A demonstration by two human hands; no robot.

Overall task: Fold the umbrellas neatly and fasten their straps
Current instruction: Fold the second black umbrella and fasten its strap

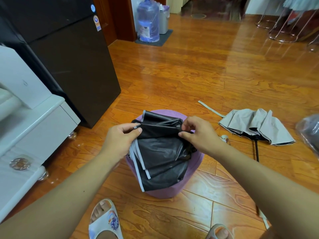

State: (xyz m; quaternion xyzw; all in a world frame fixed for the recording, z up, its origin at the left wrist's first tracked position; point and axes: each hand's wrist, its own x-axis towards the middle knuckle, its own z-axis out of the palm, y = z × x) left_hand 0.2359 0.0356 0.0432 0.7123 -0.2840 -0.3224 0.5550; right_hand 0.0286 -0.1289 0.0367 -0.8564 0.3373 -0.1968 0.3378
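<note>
— Pinching what, left hand (120, 138) and right hand (198, 133)?
— Gripping slick, creased black umbrella (160, 152) folds, grey-edged, draped over round purple stool (191, 178). Lying far right on glossy wood floor (189, 69): grey umbrella (255, 125), half-collapsed.

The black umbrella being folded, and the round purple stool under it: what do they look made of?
Black umbrella: seemingly thin coated synthetic fabric; it creases, shines faintly, and has grey-edged panels. Purple stool: probably soft matte cloth or plush covering; no gloss shows, though blur leaves it uncertain.
</note>
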